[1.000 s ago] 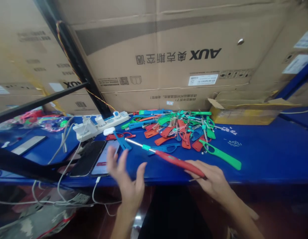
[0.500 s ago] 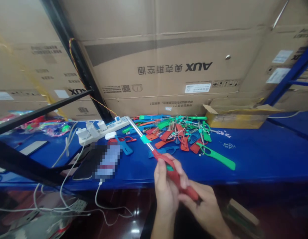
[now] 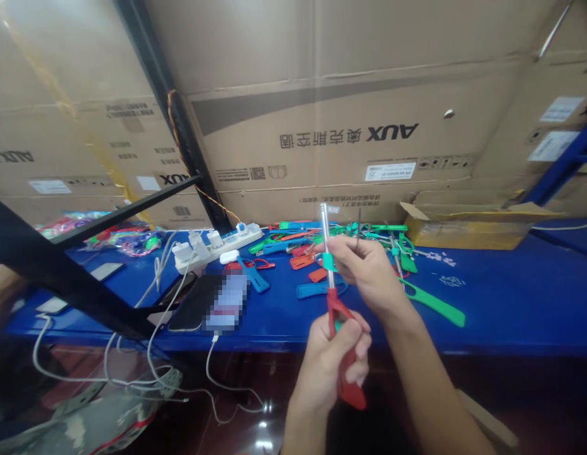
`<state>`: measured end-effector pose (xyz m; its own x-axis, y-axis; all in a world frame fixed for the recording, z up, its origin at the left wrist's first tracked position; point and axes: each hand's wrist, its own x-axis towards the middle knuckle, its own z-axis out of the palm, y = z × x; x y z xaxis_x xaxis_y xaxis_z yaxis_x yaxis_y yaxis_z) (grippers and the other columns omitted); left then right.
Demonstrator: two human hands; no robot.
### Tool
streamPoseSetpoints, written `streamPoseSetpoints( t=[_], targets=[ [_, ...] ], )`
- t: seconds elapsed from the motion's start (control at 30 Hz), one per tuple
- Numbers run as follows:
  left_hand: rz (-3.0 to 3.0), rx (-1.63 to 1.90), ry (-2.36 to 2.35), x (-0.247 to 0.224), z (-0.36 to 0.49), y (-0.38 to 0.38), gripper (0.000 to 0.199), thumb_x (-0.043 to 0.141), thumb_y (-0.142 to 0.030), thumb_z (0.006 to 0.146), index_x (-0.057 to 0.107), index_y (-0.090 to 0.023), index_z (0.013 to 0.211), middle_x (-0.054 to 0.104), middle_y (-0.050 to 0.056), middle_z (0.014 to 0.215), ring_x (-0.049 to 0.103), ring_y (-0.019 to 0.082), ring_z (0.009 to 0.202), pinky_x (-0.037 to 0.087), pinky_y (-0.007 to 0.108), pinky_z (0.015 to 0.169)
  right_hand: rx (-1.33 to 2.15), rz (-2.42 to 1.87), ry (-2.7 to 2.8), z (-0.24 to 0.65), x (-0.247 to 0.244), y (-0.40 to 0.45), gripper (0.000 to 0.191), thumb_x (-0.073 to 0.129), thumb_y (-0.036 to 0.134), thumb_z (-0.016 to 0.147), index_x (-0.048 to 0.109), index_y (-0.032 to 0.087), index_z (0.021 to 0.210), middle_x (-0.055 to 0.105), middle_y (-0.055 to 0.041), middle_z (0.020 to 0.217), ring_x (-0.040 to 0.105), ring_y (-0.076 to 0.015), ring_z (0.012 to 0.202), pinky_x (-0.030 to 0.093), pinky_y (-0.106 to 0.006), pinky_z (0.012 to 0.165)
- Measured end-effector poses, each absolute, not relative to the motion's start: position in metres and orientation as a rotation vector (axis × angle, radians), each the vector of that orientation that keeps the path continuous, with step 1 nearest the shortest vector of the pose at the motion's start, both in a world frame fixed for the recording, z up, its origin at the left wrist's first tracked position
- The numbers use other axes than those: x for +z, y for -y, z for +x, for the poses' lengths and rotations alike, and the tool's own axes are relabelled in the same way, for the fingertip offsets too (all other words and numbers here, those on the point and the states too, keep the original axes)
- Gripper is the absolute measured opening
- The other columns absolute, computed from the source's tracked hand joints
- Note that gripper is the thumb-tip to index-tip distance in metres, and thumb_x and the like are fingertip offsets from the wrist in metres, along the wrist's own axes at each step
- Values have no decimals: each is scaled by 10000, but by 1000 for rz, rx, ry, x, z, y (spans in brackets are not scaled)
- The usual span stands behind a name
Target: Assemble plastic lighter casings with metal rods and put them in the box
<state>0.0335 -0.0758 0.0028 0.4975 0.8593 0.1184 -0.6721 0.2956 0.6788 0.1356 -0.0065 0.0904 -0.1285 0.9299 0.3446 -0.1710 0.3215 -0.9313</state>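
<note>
My left hand is closed around the red handle of a long-nosed lighter. Its metal tube points up, with a green band partway along it. My right hand is closed beside the tube, its fingertips by the green band. Between the right fingers stands a thin dark rod; its lower part is hidden by the hand. Behind both hands lies a pile of red, blue and green lighter parts. A green handle piece lies to the right of the pile.
A power strip with plugs and a charging phone lie at left, white cables hanging over the edge. An open carton stands at back right. Black shelf posts cross the left. Another person's arm shows at far left.
The lighter has swung from leaning left to nearly upright. My right hand has left the handle's lower end and risen beside the tube, the thin rod now showing. The view has shifted left.
</note>
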Motion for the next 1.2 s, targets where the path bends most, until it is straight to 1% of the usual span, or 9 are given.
streamPoseSetpoints(
  t=[0.1, 0.3, 0.43, 0.57, 0.87, 1.0, 1.07, 1.13, 1.2],
  targets=[
    [717, 985, -347, 4, 32, 78, 369, 750, -452, 884, 567, -142, 806, 472, -61, 597, 329, -2, 349, 336, 121, 347, 1201, -749, 1353, 136, 84, 10, 350, 744, 521, 862, 684, 183, 792, 285, 101, 553, 182, -61, 482, 138, -243, 434],
    [659, 997, -260, 9, 16, 81, 329, 687, -414, 937, 557, -146, 796, 426, -75, 575, 273, -7, 329, 315, 119, 327, 1375, -737, 1466, 128, 70, 17, 366, 784, 481, 825, 566, 197, 748, 390, 85, 636, 266, -62, 523, 229, -224, 458],
    [602, 1058, -183, 16, 7, 84, 303, 663, -400, 954, 556, -156, 811, 415, -87, 569, 226, -12, 315, 305, 116, 316, 1448, -737, 1507, 113, 65, 19, 350, 730, 512, 864, 646, 180, 788, 447, 66, 645, 328, -67, 549, 257, -220, 484],
    [579, 1093, -242, 17, 3, 86, 325, 673, -453, 941, 544, -170, 845, 420, -98, 551, 199, -11, 305, 295, 120, 302, 1516, -792, 1469, 103, 58, 22, 412, 673, 580, 882, 728, 176, 825, 437, 64, 564, 336, -74, 505, 267, -227, 481],
    [737, 1037, -551, 18, 8, 99, 414, 734, -517, 885, 492, -181, 876, 411, -112, 540, 243, -5, 335, 262, 116, 329, 1480, -837, 1293, 115, 40, 47, 393, 732, 562, 852, 748, 176, 784, 477, 32, 649, 377, -84, 566, 323, -216, 498],
    [742, 1075, -540, 19, 1, 89, 379, 723, -479, 902, 511, -171, 839, 419, -99, 550, 245, 3, 346, 263, 134, 333, 1573, -894, 1159, 115, 36, 59, 387, 748, 569, 841, 777, 190, 916, 585, -8, 783, 482, -104, 648, 399, -214, 546],
    [636, 1275, -551, 17, -8, 76, 346, 727, -438, 903, 526, -167, 830, 410, -98, 569, 237, 4, 362, 258, 140, 345, 1541, -968, 1075, 114, 31, 65, 407, 757, 566, 835, 773, 217, 1044, 559, 9, 758, 441, -94, 606, 370, -206, 504],
    [506, 1480, -550, 14, -18, 64, 260, 747, -346, 887, 564, -162, 884, 432, -86, 626, 278, 9, 394, 298, 149, 389, 1434, -1038, 971, 116, 19, 70, 439, 790, 543, 810, 756, 237, 1122, 543, 23, 742, 393, -86, 574, 347, -204, 475],
    [422, 1563, -484, 11, -24, 55, 210, 712, -316, 894, 602, -157, 976, 509, -40, 740, 404, 37, 473, 415, 190, 496, 1298, -1094, 861, 124, 2, 79, 454, 835, 511, 767, 753, 243, 1125, 629, -7, 870, 455, -98, 628, 435, -223, 543]
  ],
)
